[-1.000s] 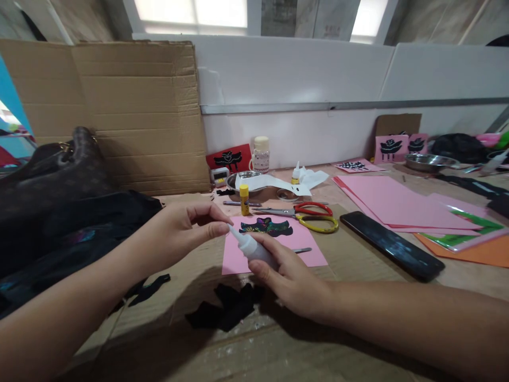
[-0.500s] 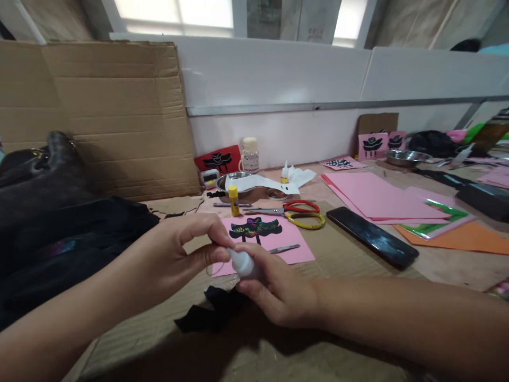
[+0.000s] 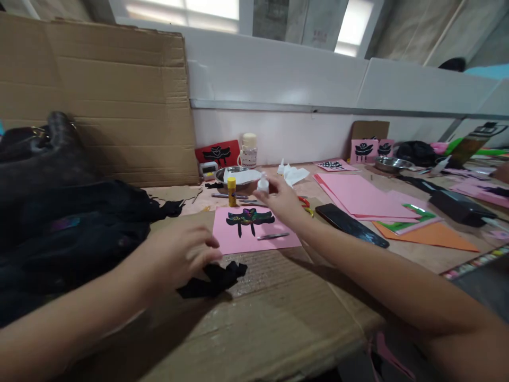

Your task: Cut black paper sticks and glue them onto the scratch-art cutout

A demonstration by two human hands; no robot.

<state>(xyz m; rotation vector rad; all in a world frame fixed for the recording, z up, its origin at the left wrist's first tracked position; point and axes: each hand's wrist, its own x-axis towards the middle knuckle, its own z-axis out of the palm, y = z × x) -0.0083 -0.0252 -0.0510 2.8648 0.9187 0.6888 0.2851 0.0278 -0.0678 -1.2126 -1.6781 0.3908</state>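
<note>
My right hand [image 3: 278, 201] reaches far over the table and grips a small white glue bottle [image 3: 263, 183] upright above the metal bowl [image 3: 234, 174]. My left hand [image 3: 181, 254] rests low over the cardboard, its fingers curled against a scrap of black paper [image 3: 217, 279]; whether it grips the scrap I cannot tell. Between the hands lies a pink sheet [image 3: 254, 236] bearing a black flower cutout with glitter [image 3: 249, 217] and a thin metal tool [image 3: 272, 235].
A black bag [image 3: 67, 223] fills the left side before a cardboard wall [image 3: 99, 101]. A yellow glue stick [image 3: 231, 191], a jar [image 3: 249, 150], a phone [image 3: 350, 224], stacked pink and orange sheets [image 3: 369, 196] and a second bowl [image 3: 387, 163] lie further right.
My right hand has carried the glue bottle away from my left hand, up and back toward the bowl. My left hand has dropped onto the black scrap. The view has shifted.
</note>
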